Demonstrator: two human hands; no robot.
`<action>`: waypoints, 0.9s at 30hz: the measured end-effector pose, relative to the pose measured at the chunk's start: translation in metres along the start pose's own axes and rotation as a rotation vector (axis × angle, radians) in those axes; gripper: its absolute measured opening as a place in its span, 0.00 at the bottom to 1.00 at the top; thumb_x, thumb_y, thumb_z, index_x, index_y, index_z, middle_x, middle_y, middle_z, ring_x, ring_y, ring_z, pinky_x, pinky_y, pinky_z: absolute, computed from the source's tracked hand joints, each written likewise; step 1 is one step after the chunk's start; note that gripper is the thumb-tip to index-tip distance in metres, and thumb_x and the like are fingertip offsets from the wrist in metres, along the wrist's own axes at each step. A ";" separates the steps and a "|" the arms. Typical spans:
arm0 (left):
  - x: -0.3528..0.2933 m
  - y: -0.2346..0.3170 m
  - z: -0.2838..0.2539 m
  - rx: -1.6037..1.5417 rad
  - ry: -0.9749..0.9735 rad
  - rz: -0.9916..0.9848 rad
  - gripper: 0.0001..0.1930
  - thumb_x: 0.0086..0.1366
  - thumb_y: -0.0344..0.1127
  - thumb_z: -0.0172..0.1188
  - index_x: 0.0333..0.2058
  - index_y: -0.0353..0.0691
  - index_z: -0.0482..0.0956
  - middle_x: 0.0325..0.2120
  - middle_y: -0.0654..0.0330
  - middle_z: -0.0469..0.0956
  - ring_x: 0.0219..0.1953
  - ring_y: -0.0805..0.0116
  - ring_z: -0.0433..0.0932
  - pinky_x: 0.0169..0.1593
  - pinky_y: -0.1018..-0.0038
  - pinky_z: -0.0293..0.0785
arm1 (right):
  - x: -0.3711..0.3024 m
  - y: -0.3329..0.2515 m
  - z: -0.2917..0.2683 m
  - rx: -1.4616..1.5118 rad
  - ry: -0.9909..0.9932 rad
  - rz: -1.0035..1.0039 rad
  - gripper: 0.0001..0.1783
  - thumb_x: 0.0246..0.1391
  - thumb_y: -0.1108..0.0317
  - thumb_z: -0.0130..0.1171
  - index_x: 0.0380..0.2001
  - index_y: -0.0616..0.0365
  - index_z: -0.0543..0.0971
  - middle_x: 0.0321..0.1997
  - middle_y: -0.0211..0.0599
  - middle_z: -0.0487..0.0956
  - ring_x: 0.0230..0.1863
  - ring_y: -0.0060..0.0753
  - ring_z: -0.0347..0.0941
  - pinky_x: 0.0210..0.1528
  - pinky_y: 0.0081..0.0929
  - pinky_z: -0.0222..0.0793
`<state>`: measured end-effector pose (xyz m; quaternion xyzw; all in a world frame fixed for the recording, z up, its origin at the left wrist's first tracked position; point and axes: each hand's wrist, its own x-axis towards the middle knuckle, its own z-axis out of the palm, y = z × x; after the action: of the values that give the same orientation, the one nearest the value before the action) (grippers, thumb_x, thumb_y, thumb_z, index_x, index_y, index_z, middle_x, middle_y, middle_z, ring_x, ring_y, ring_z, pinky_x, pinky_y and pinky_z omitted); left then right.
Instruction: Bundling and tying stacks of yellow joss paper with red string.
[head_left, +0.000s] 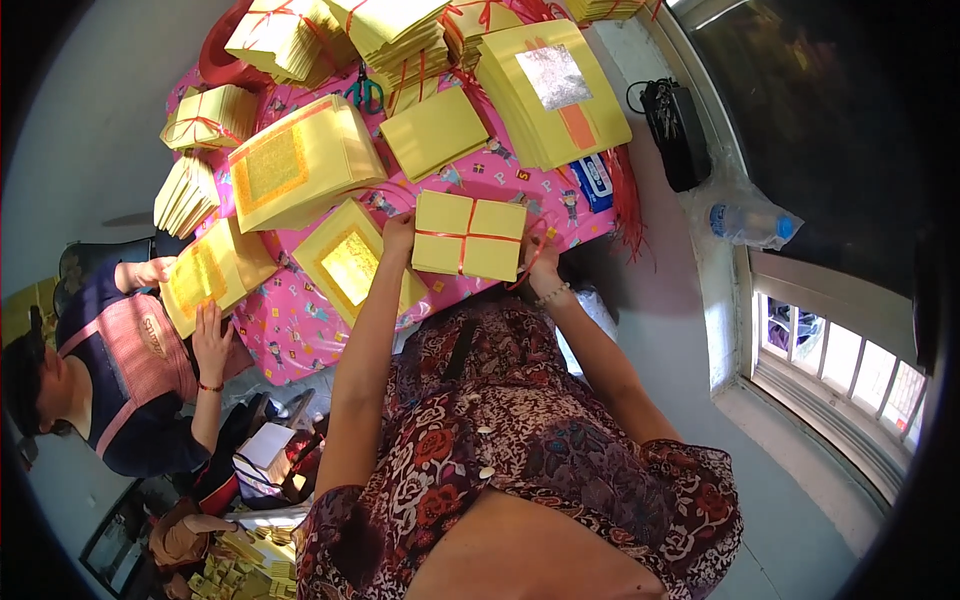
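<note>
A bundle of yellow paper, tied crosswise with red ribbon, is in front of me at the table's near edge. My left hand grips its left side with closed fingers. At its right side, my right hand is closed on the edge, and a loose red ribbon end curls beside the fingers. Left of the bundle lies a yellow paper stack with a gold square. Just beyond is a plain yellow stack. The undersides of my fingers are hidden.
On the pink patterned tablecloth stand several paper stacks, tied bundles and teal-handled scissors. A blue and white packet lies at the right, near hanging red ribbons. At the left, a co-worker handles gold-marked paper. A bagged bottle rests on the sill.
</note>
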<state>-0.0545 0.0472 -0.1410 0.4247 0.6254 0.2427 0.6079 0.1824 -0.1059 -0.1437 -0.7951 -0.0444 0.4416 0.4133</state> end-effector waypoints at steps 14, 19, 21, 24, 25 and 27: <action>-0.056 0.085 0.007 -0.696 -0.272 0.118 0.12 0.72 0.39 0.46 0.39 0.36 0.72 0.36 0.56 0.80 0.39 0.71 0.77 0.46 0.75 0.72 | -0.035 -0.064 -0.024 0.623 -0.322 -0.144 0.04 0.60 0.67 0.55 0.35 0.55 0.76 0.32 0.24 0.77 0.32 0.17 0.72 0.33 0.17 0.68; -0.061 0.084 -0.003 -0.751 -0.186 0.240 0.11 0.71 0.39 0.46 0.37 0.39 0.73 0.33 0.58 0.80 0.37 0.71 0.77 0.46 0.75 0.71 | -0.043 -0.103 -0.024 0.504 -0.406 -0.295 0.07 0.61 0.66 0.53 0.39 0.56 0.77 0.37 0.26 0.78 0.34 0.17 0.72 0.36 0.15 0.68; -0.064 0.081 -0.002 -0.826 -0.175 0.244 0.11 0.71 0.40 0.47 0.37 0.39 0.73 0.30 0.60 0.79 0.36 0.72 0.76 0.44 0.75 0.70 | -0.052 -0.119 -0.027 0.201 -0.342 -0.510 0.07 0.61 0.68 0.54 0.39 0.58 0.77 0.38 0.27 0.78 0.38 0.16 0.72 0.38 0.14 0.67; -0.061 0.073 0.000 -0.905 -0.174 0.267 0.11 0.71 0.41 0.47 0.36 0.40 0.73 0.26 0.63 0.77 0.33 0.73 0.74 0.40 0.75 0.69 | -0.048 -0.125 -0.024 0.291 -0.384 -0.659 0.07 0.60 0.71 0.55 0.39 0.60 0.77 0.38 0.28 0.78 0.40 0.17 0.72 0.41 0.14 0.68; -0.061 0.068 0.000 -0.911 -0.180 0.290 0.12 0.70 0.42 0.48 0.36 0.41 0.73 0.24 0.65 0.75 0.31 0.74 0.73 0.37 0.75 0.68 | -0.049 -0.123 -0.025 0.289 -0.386 -0.658 0.07 0.60 0.71 0.55 0.39 0.60 0.77 0.38 0.28 0.78 0.40 0.17 0.72 0.41 0.14 0.68; -0.063 0.054 -0.005 -0.917 -0.214 0.270 0.12 0.70 0.43 0.48 0.36 0.41 0.73 0.24 0.65 0.74 0.30 0.75 0.72 0.35 0.75 0.67 | -0.049 -0.115 -0.024 0.264 -0.443 -0.611 0.07 0.59 0.74 0.55 0.40 0.62 0.76 0.38 0.29 0.78 0.40 0.18 0.72 0.43 0.16 0.68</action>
<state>-0.0532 0.0241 -0.0612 0.2131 0.3272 0.5249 0.7563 0.2044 -0.0666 -0.0251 -0.5709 -0.3098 0.4612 0.6045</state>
